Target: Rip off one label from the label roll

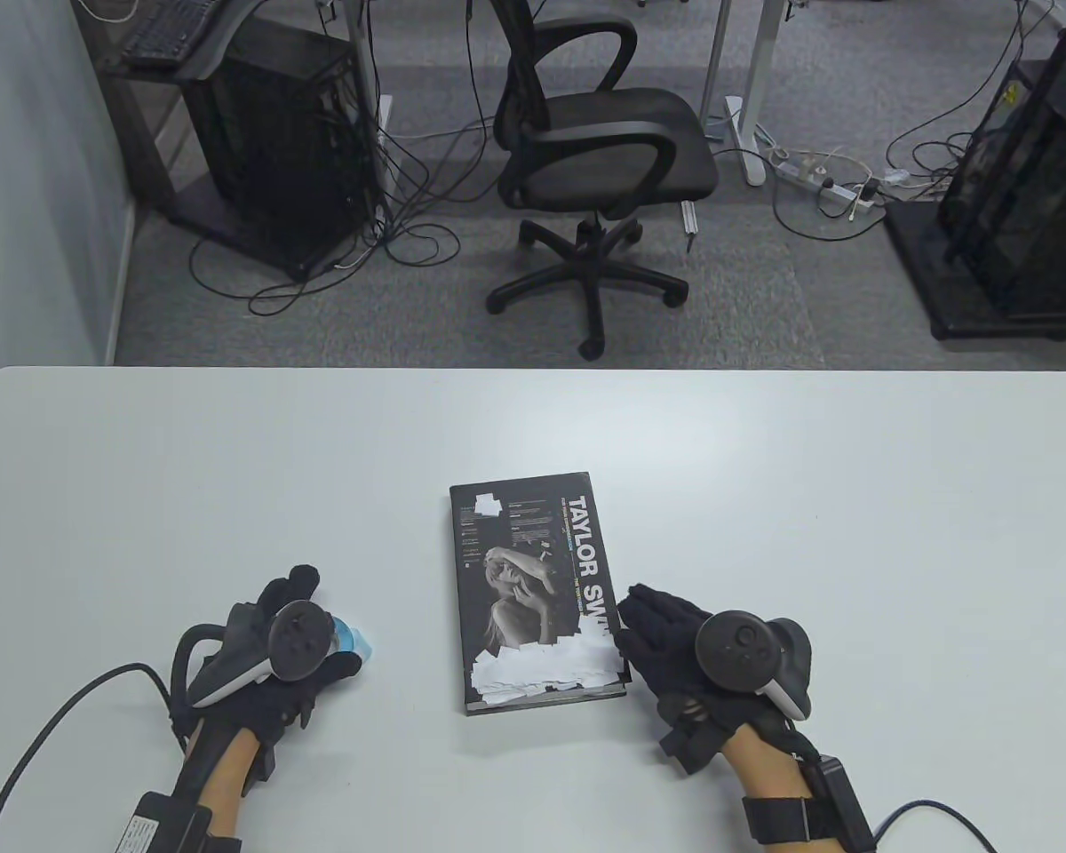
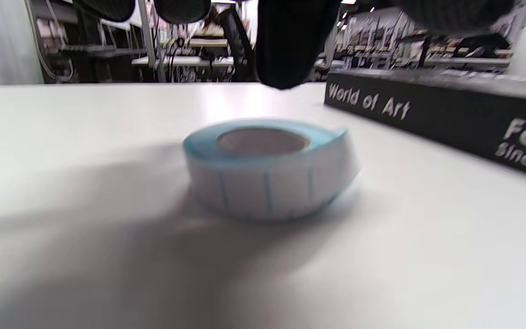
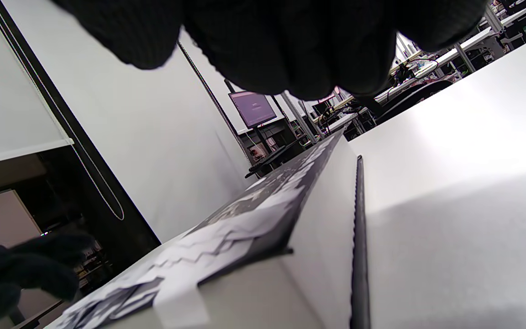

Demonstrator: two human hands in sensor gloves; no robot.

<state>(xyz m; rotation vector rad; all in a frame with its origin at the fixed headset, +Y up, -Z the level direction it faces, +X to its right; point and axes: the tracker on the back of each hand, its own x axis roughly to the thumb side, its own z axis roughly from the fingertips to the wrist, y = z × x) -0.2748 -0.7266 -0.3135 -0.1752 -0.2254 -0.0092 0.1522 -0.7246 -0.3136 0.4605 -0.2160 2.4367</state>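
1. The left hand (image 1: 271, 657) comes in from the table view's bottom edge, tracker on its back, fingers pointing up and to the right.
2. The label roll (image 2: 270, 167) lies flat on the table (image 1: 231, 480), cardboard core facing up, just beyond and to the right of the left hand's knuckles; in the table view only a blue-and-white sliver (image 1: 355, 641) shows past the tracker.
3. From the left wrist view the gloved fingertips (image 2: 290, 41) hang above the roll, apart from it. Whether any finger touches it elsewhere cannot be told, nor how far that hand is spread.
4. The roll's loose outer end sticks out slightly on the side towards the book (image 1: 537, 591).
5. The right hand (image 1: 688, 649) lies at the book's lower right corner, fingers held together and stretched flat, tips at the cover's edge.
6. White labels (image 1: 546, 671) are stuck in a ragged patch across the near end of the book's cover, next to those fingertips.
7. The book lies between the two hands, the roll well to its left.
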